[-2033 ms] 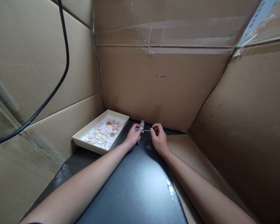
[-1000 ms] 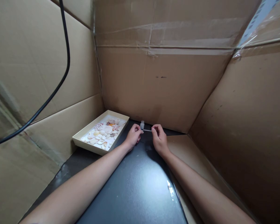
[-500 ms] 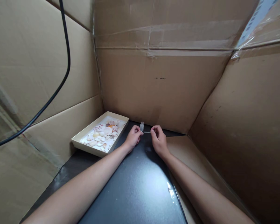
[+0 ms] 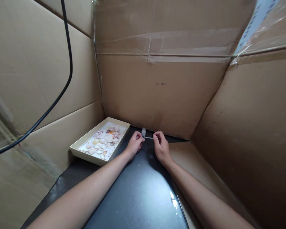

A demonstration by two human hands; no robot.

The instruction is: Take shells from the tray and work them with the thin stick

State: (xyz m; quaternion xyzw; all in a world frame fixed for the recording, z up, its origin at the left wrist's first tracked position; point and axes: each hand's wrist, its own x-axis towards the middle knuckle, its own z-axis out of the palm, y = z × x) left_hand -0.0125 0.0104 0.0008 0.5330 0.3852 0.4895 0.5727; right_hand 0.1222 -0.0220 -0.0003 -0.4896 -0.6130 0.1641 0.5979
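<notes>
My left hand (image 4: 134, 144) is closed in a pinch, and something small and pale seems to be at its fingertips, too small to name. A thin pale stick (image 4: 149, 137) reaches from the fingertips of my right hand (image 4: 161, 147), which pinch one end, across to my left fingertips. I cannot tell whether its tip touches what the left hand pinches. Just behind the fingers stands a small clear bottle (image 4: 143, 131), upright, with whitish contents. Left of my left hand, a shallow cream tray (image 4: 88, 156) holds many seashells (image 4: 108, 137) on a white base.
The dark glossy tabletop (image 4: 133, 194) lies under both forearms. A flat cardboard sheet (image 4: 193, 162) is on the right. Tall cardboard walls (image 4: 143, 98) close in the back and sides. A black cable (image 4: 70, 63) hangs at the left.
The view has shifted slightly, so everything sits a little lower and further left. Both hands keep their pinches, with the stick still between them.
</notes>
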